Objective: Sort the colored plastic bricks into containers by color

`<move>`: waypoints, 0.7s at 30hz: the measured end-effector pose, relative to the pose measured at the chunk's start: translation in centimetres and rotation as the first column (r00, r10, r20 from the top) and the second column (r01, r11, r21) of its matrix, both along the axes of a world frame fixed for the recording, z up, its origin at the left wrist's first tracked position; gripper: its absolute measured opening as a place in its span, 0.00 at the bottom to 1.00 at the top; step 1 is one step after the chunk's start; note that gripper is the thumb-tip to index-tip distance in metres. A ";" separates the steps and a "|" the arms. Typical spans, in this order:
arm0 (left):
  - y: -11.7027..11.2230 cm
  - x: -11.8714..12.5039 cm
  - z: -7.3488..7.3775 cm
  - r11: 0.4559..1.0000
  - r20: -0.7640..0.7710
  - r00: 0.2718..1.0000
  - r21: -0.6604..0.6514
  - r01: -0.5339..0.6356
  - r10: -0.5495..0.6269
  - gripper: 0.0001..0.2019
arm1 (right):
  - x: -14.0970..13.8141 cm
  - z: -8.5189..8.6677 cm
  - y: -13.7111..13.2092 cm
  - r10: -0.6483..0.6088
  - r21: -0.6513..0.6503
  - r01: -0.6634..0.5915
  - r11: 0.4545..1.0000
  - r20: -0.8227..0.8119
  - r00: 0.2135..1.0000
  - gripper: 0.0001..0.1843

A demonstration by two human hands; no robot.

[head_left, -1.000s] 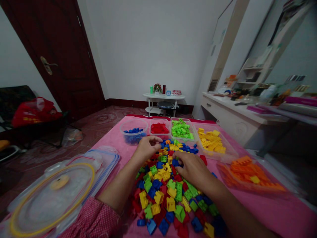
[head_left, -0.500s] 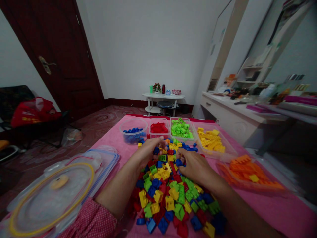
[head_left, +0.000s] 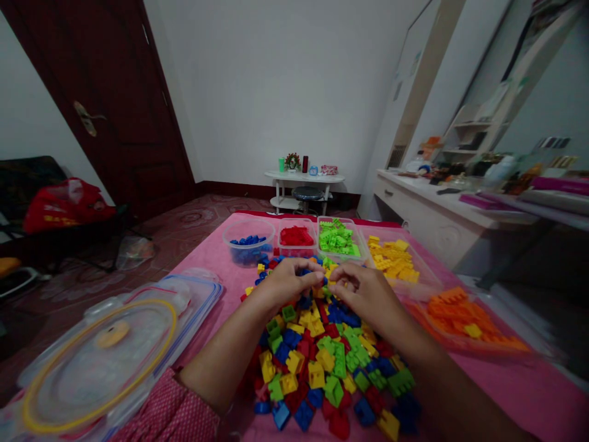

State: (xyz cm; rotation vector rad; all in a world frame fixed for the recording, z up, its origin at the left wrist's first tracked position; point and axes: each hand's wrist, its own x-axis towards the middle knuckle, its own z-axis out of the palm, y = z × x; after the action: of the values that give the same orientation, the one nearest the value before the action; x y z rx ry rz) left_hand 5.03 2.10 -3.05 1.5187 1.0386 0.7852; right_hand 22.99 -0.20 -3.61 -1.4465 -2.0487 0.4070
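A heap of toy building bricks (head_left: 317, 344) in red, blue, yellow and green lies on the pink cloth in front of me. Over its far part my left hand (head_left: 292, 282) is closed, thumb and fingers together, with a bit of a blue building brick (head_left: 325, 281) at the tips. Facing it, my right hand (head_left: 363, 291) is closed in a pinch, its fingertips close to the left ones. Whatever it grips is too small and hidden to make out. Yellow shows between the two hands, but I cannot tell whether it is held.
Behind the heap stand a round tub of blue bricks (head_left: 248, 242), a box of red bricks (head_left: 297, 236), a box of green ones (head_left: 340, 238) and a box of yellow ones (head_left: 393, 258). A box of orange bricks (head_left: 464, 319) is at right. Clear lids (head_left: 115, 362) lie at left.
Both hands have lifted a little off the heap and come closer together, fingertips nearly meeting. The left fingers have closed. The blue brick seen at my right fingertips is no longer plain there.
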 end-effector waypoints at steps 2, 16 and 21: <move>0.6 -0.1 -0.7 0.995 -0.038 0.997 0.075 -0.070 0.073 0.20 | 0.6 -0.6 0.0 0.075 -0.064 -0.061 0.996 0.229 0.970 0.10; 1.4 -0.2 -1.6 0.967 -0.169 0.982 0.250 -0.044 0.089 0.20 | 0.1 0.3 0.1 -0.030 0.027 0.026 0.999 0.137 0.990 0.08; 0.0 0.3 -0.6 0.982 -0.020 0.996 0.167 0.091 -0.089 0.23 | -1.4 0.5 -0.8 0.097 0.228 -0.082 0.970 -0.054 0.994 0.13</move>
State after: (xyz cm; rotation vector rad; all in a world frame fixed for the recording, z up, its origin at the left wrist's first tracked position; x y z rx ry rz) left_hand 5.30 2.13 -3.62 1.7038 0.9249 0.8165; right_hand 21.59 -1.00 -3.10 -1.1943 -2.0398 0.2444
